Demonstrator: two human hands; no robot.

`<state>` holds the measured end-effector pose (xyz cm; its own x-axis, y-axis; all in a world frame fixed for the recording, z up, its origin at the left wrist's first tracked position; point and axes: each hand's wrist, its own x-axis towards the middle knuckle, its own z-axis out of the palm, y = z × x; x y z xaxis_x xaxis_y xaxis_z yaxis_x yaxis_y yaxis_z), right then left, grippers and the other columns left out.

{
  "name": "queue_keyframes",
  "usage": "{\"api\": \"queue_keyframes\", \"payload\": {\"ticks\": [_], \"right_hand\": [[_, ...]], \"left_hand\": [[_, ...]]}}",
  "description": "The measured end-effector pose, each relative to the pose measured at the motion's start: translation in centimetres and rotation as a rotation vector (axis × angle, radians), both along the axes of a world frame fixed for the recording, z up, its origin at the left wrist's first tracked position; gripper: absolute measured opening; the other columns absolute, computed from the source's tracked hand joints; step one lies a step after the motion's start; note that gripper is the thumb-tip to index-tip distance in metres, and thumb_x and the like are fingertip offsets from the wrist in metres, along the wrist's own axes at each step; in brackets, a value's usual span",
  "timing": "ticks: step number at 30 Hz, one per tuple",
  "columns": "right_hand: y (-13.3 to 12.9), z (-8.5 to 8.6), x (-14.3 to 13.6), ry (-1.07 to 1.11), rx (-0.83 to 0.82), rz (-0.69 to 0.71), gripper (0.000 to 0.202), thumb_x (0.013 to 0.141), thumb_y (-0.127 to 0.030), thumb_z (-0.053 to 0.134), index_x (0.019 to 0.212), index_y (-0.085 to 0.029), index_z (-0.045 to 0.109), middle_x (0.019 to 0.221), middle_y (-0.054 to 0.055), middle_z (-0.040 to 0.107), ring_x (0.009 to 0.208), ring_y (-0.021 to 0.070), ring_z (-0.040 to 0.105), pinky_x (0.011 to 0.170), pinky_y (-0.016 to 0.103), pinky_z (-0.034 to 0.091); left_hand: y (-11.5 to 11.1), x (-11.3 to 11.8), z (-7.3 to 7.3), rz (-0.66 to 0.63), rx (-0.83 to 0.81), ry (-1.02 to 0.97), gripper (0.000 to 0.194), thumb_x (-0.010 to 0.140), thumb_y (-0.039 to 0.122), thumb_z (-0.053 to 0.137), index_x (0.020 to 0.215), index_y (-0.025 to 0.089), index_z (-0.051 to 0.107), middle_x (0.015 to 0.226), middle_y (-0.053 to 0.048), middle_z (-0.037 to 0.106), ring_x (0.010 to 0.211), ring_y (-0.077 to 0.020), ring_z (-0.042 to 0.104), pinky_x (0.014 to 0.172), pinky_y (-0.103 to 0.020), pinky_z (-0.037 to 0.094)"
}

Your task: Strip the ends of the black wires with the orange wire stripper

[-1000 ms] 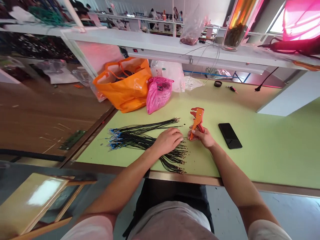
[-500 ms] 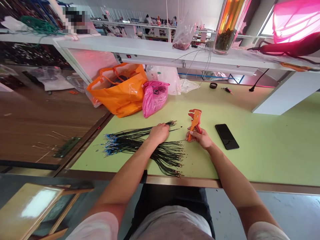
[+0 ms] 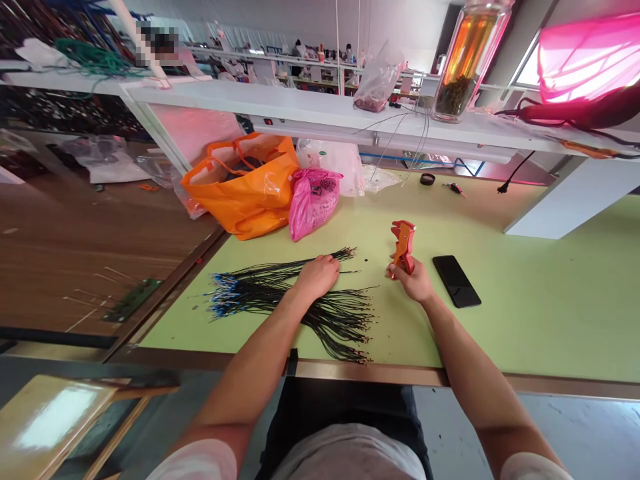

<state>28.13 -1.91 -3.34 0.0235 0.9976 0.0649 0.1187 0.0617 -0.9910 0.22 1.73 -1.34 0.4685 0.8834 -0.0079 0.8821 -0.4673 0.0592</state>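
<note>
Many black wires (image 3: 345, 320): fanned across green surface (image 3: 540, 300)
Left hand (image 3: 320, 275): on upper wires (image 3: 285, 268), cannot tell if gripping
Right hand (image 3: 414, 279): wrapped around orange-red tool (image 3: 404, 241)

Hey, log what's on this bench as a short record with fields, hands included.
left hand: on the black wires
right hand: gripping an orange-red hand tool, its head pointing away from the person
wire ends: blue tips on the left
phone: flat, right of the right hand
bags: orange bag left of pink bag
</note>
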Motion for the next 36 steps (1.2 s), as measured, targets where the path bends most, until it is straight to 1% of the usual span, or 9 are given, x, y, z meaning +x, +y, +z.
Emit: {"api": "queue_keyframes", "payload": {"ticks": [5, 8, 13, 16, 19, 25, 28, 33, 36], "right_hand": [[0.1, 0.7, 0.9, -0.483, 0.018, -0.17, 0.029, 0.084, -0.039, 0.07, 0.108, -0.022, 0.07, 0.086, 0.006, 0.073, 0.077, 0.0252, 0.067, 0.077, 0.04, 0.053], [0.0, 1.0, 0.8, -0.636, -0.02, -0.224, 0.033, 0.085, -0.037, 0.065, 0.115, -0.022, 0.07, 0.09, 0.008, 0.075, 0.08, 0.0271, 0.068, 0.075, 0.038, 0.05], [0.0, 1.2, 0.7, -0.837, -0.099, -0.245, 0.043, 0.088, -0.038, 0.063, 0.127, -0.022, 0.067, 0.103, 0.01, 0.079, 0.087, 0.0286, 0.072, 0.075, 0.036, 0.05], [0.0, 0.9, 0.9, -1.01, -0.071, -0.24, 0.049, 0.087, -0.04, 0.064, 0.131, -0.02, 0.068, 0.116, 0.013, 0.078, 0.104, 0.0324, 0.072, 0.085, 0.039, 0.051], [0.0, 0.4, 1.0, -1.175, -0.03, -0.22, 0.052, 0.086, -0.042, 0.067, 0.133, -0.019, 0.069, 0.121, 0.016, 0.076, 0.115, 0.0369, 0.068, 0.096, 0.045, 0.05], [0.2, 0.0, 1.2, -1.234, -0.072, -0.198, 0.069, 0.084, -0.059, 0.068, 0.141, -0.02, 0.065, 0.125, 0.017, 0.074, 0.12, 0.0396, 0.064, 0.098, 0.048, 0.05], [0.2, -0.1, 1.3, -1.254, -0.07, -0.191, 0.073, 0.084, -0.065, 0.066, 0.141, -0.019, 0.065, 0.125, 0.017, 0.073, 0.12, 0.0401, 0.064, 0.097, 0.048, 0.05], [0.1, -0.3, 1.4, -1.289, -0.047, -0.169, 0.071, 0.086, -0.068, 0.062, 0.137, -0.019, 0.069, 0.124, 0.019, 0.073, 0.119, 0.0417, 0.064, 0.095, 0.05, 0.05], [0.0, -0.3, 1.4, -1.292, -0.04, -0.163, 0.069, 0.086, -0.069, 0.061, 0.134, -0.02, 0.07, 0.125, 0.019, 0.072, 0.119, 0.0416, 0.063, 0.095, 0.05, 0.051]], "left_hand": [[-0.2, 0.1, -0.1, 0.004, 0.005, -0.014, 0.026, 0.101, 0.019, 0.048, 0.105, 0.016, 0.074, 0.112, -0.018, 0.072, 0.11, -0.0317, 0.067, 0.09, -0.04, 0.055], [-0.5, -0.2, 0.0, 0.007, -0.008, -0.031, 0.025, 0.103, 0.024, 0.05, 0.106, 0.018, 0.074, 0.115, -0.015, 0.072, 0.114, -0.0302, 0.066, 0.091, -0.038, 0.055], [-0.5, -0.2, 0.0, 0.038, -0.035, -0.04, 0.027, 0.105, 0.023, 0.048, 0.107, 0.019, 0.075, 0.115, -0.012, 0.071, 0.115, -0.0269, 0.065, 0.091, -0.035, 0.054], [-0.2, 0.2, -0.4, 0.059, -0.031, -0.024, 0.03, 0.105, 0.019, 0.045, 0.113, 0.015, 0.073, 0.117, -0.015, 0.07, 0.116, -0.0279, 0.064, 0.092, -0.036, 0.055], [-0.2, 0.3, -0.7, 0.06, -0.02, -0.004, 0.031, 0.105, 0.017, 0.043, 0.117, 0.012, 0.072, 0.12, -0.017, 0.07, 0.118, -0.0286, 0.063, 0.093, -0.038, 0.055], [-0.3, -0.4, -0.2, 0.036, -0.018, -0.003, 0.023, 0.104, 0.026, 0.054, 0.111, 0.018, 0.075, 0.12, -0.011, 0.071, 0.117, -0.0268, 0.065, 0.093, -0.035, 0.055], [-0.2, -0.3, -0.1, 0.039, -0.018, -0.005, 0.025, 0.104, 0.02, 0.051, 0.109, 0.017, 0.075, 0.117, -0.012, 0.073, 0.115, -0.027, 0.066, 0.093, -0.036, 0.055], [-0.2, 0.3, -0.6, 0.059, -0.004, 0.004, 0.032, 0.102, 0.01, 0.044, 0.118, 0.008, 0.072, 0.117, -0.019, 0.072, 0.114, -0.0301, 0.066, 0.093, -0.04, 0.055], [-0.3, 0.2, -0.5, 0.054, -0.009, 0.008, 0.032, 0.101, 0.009, 0.045, 0.118, 0.008, 0.073, 0.117, -0.019, 0.072, 0.115, -0.0298, 0.067, 0.092, -0.039, 0.056]]}}
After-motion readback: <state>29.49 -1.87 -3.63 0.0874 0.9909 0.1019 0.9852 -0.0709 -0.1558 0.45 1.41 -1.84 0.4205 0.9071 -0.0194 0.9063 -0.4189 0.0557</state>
